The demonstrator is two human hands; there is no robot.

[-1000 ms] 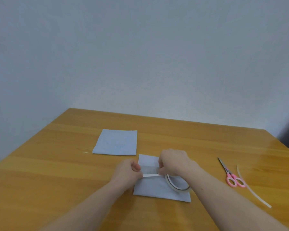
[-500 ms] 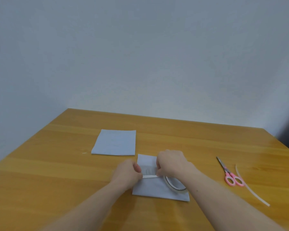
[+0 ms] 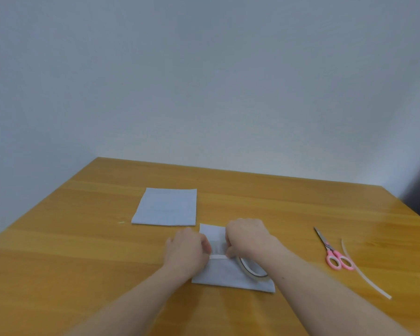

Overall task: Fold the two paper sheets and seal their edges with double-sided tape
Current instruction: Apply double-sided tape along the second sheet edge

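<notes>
Seemingly, both hands' fingers (image 3: 229, 252) pinch tape strip (image 3: 218, 257) (roll (image 3: 251, 269) beside).

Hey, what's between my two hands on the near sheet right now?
In the head view, a short white tape strip spans from the left hand to the right hand, over the near paper sheet.

On the table (image 3: 83, 251), a folded paper sheet (image 3: 165, 207) is laid toward 11 o'clock. A second paper sheet (image 3: 228, 272) is placed near the middle, just beyond the first sheet's near right corner toward 5 o'clock. The left hand (image 3: 186, 253) and right hand (image 3: 247, 240) are set on this sheet, a tape strip (image 3: 218, 257) between them. The tape roll (image 3: 251, 269) is held over the sheet's right part. At 3 o'clock, well apart, scissors (image 3: 332, 253) are laid, with a loose strip (image 3: 364, 275) just beside them on the right.
</notes>
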